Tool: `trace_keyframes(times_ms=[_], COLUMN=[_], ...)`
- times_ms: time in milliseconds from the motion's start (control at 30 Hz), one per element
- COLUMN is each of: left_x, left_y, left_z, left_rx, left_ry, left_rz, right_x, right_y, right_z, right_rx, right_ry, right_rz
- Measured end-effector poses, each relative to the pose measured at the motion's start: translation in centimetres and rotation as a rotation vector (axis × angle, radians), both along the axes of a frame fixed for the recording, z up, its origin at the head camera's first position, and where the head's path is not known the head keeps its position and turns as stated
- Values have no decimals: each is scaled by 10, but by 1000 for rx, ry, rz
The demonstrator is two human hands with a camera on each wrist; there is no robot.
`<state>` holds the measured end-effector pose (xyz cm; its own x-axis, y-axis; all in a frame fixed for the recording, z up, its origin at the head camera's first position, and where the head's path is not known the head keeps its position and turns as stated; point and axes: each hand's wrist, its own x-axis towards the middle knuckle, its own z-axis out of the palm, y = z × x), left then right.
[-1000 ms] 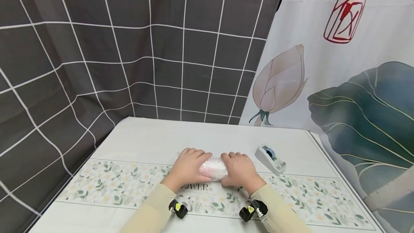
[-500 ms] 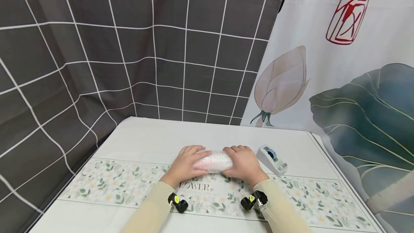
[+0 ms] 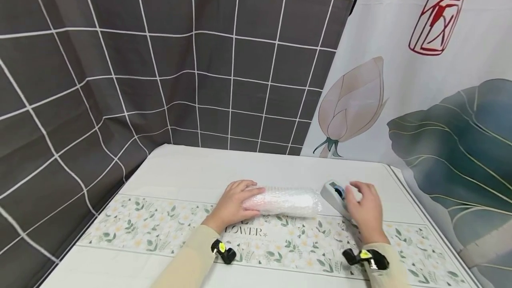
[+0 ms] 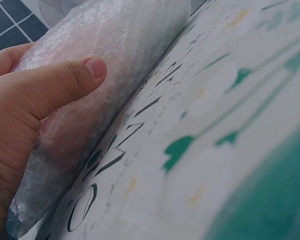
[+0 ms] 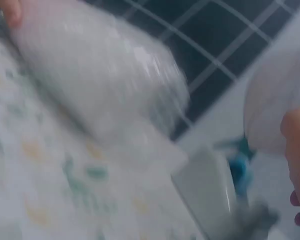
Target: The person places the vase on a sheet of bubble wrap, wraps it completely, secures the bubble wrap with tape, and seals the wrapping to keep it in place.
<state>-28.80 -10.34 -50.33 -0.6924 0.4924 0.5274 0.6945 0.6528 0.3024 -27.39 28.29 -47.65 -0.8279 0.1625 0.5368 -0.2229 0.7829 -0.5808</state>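
Nearest, on the near side of the bubble-wrapped roll (image 3: 288, 202), come the two cream sleeves (image 3: 184, 257), each with a small black wrist camera (image 3: 224, 251) strapped on. Under the roll lies a white tablecloth (image 3: 296, 248); its band of printed flowers and leaves runs out to both sides of the roll, and the printed lettering (image 3: 244, 231), of which "LOWER" can be read, sits just before the roll's left part.

The roll lies on its side across the cloth, pinkish under the clear bubbles toward its left end. The left hand (image 3: 234, 206) grips that end, thumb along the near side and fingers over the far side. The right hand (image 3: 366, 210) is off to the right of the roll and apart from it, thumb held away from loosely bent fingers. Between it and the roll's right end stands a pale desktop tape dispenser (image 3: 334, 196) with a blue tape core (image 3: 339, 191); whether the right hand touches the dispenser, I cannot tell.

Well beyond the roll hangs a dark gray curtain (image 3: 256, 57) with a white grid; beyond the roll to the right, a white curtain (image 3: 384, 26) bears a lotus bud (image 3: 352, 101), a blue-green leaf (image 3: 460, 141) and a red seal design (image 3: 440, 17).
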Motion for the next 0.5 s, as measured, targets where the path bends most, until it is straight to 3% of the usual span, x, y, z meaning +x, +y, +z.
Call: trace_keyframes(times_ms=[100,200,367,500], left_x=[-1,-2,-1,1], left_y=[-1,-2,0,1], left_z=[-1,-1,-1,-1], left_rx=[-9,-11,2,-3], left_ry=[-11,-5,4,5], left_rz=[16,24,14,14], right_x=[6,7,7,7], right_y=[21,27,25,25], right_z=[-17,-28,-32,-33], right_rx=[-28,4,77,62], right_ry=[-143,-206,-194,-171], right_rz=[-109,-98,-57,-32])
